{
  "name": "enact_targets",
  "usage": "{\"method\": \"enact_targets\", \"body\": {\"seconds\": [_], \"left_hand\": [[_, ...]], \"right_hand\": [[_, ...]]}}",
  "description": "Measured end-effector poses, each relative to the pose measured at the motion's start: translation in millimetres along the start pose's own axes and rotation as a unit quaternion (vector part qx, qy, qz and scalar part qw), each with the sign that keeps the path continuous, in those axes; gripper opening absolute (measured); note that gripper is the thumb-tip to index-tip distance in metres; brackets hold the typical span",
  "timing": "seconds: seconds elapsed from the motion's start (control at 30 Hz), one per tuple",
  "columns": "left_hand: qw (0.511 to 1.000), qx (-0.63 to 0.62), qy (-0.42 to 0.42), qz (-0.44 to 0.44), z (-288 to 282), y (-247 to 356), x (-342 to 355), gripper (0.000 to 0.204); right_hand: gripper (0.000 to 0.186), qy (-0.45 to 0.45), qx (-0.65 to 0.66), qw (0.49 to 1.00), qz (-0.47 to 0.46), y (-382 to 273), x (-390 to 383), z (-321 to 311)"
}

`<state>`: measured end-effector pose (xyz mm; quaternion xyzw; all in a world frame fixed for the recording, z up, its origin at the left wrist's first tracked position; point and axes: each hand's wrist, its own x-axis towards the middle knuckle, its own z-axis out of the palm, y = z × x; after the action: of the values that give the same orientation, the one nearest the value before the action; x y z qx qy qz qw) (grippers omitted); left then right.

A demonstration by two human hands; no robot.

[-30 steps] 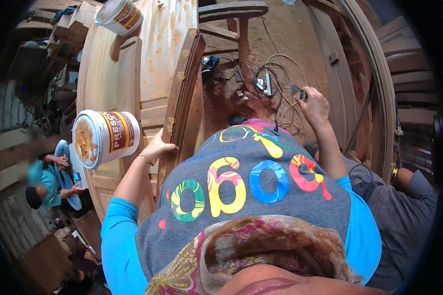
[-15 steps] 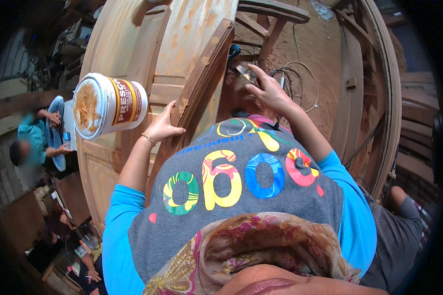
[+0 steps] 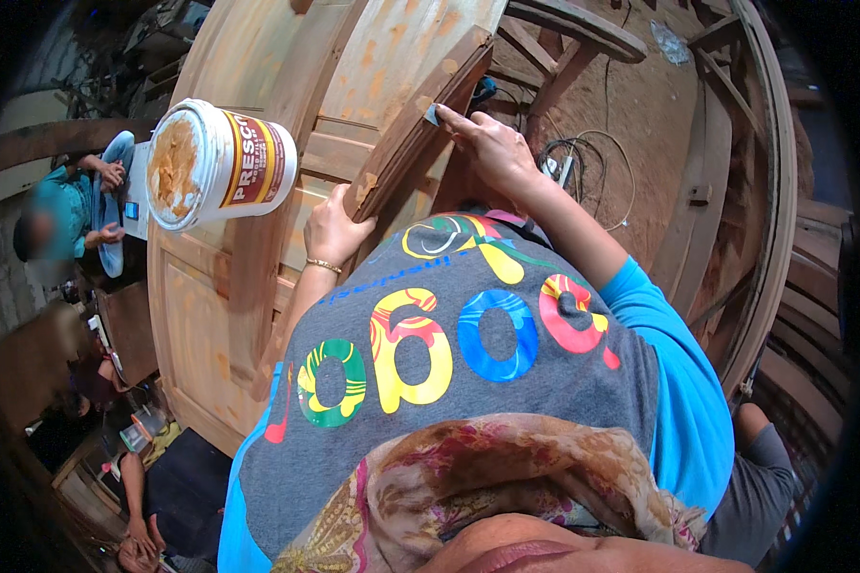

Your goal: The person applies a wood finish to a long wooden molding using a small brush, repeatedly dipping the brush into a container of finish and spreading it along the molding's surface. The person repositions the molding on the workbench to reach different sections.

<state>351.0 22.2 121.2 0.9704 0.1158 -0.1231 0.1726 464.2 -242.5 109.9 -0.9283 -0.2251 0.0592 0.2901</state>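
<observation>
A long wooden board (image 3: 401,143) with patches of orange-brown filler slants across the panelled wooden door (image 3: 196,315). My left hand (image 3: 334,229) is closed round the board's near part. Farther up, my right hand (image 3: 492,153) grips a putty knife (image 3: 432,116), its small blade against the board's edge and its handle hidden by my fingers. Left of my left hand, a white tub (image 3: 285,172) rests on the door, its mouth showing orange-brown wood filler (image 3: 174,167).
Black cables and a white power strip (image 3: 566,172) lie on the brown ground to the right. A wooden frame (image 3: 764,191) curves along the right side. A seated person in teal (image 3: 57,215) is at the left, another person's hands (image 3: 141,544) at the lower left.
My right hand has come left from above the ground and brought the putty knife onto the board. My left hand still holds the board. The view has shifted somewhat.
</observation>
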Motion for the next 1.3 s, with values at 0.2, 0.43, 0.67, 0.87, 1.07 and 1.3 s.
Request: {"method": "enact_targets", "body": {"seconds": [0.2, 0.43, 0.67, 0.87, 1.07, 1.3], "left_hand": [[1.0, 0.003, 0.009, 0.01, 0.0, -1.3, 0.8, 0.059], [1.0, 0.027, 0.007, 0.003, -0.8, -0.6, 3.4, 0.063], [0.999, 0.037, -0.006, -0.005, 9.7, -11.0, 15.3, 0.063], [0.999, 0.034, -0.003, -0.01, -3.7, -1.2, 8.1, 0.065], [0.999, 0.01, -0.031, 0.033, 12.1, -32.4, 30.3, 0.082], [0.997, -0.041, -0.057, 0.036, 6.0, -54.8, 42.4, 0.086]], "right_hand": [[0.058, -0.039, 0.0, 0.999, 0.003, -2.4, 4.1, -0.2], [0.061, -0.006, -0.036, 0.999, -0.028, 7.4, 7.0, 15.1], [0.043, -0.171, -0.061, 0.98, 0.075, -21.1, 32.6, -16.8], [0.038, -0.144, 0.147, 0.978, 0.026, 26.1, 24.5, -43.8], [0.038, 0.012, 0.405, 0.905, 0.13, 103.9, 57.8, -4.7], [0.039, 0.038, 0.367, 0.925, 0.088, 115.8, 101.4, 14.6]]}}
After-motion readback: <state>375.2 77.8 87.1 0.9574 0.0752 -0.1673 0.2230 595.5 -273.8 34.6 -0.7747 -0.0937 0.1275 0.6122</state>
